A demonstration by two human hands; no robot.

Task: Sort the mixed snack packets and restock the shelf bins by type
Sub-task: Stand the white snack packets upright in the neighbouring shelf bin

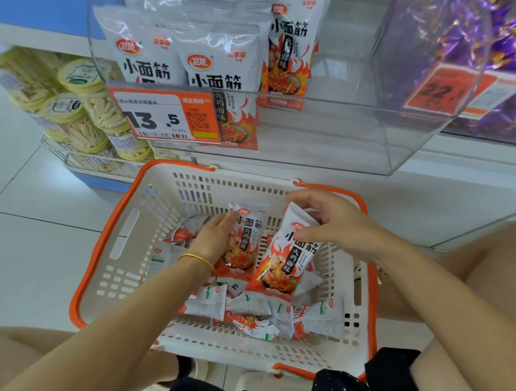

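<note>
A white shopping basket with an orange rim [122, 242] sits on the floor in front of me. Inside it lie several white and orange snack packets [274, 315], large and small. My right hand [336, 223] grips the top of one large white and orange packet [286, 259], tilted upright above the others. My left hand [216, 235], with a gold bangle at the wrist, is closed on the left edge of a second large packet [245, 242] lying in the basket. Above stands a clear shelf bin [343, 140] with matching large packets [215, 73] standing in its left half.
An orange price tag reading 13.5 [165, 115] hangs on the bin's front. A neighbouring clear bin holds purple wrapped sweets [504, 43]. Tubs with yellow lids [82, 108] are stacked on a low rack at left. White floor tiles lie left of the basket.
</note>
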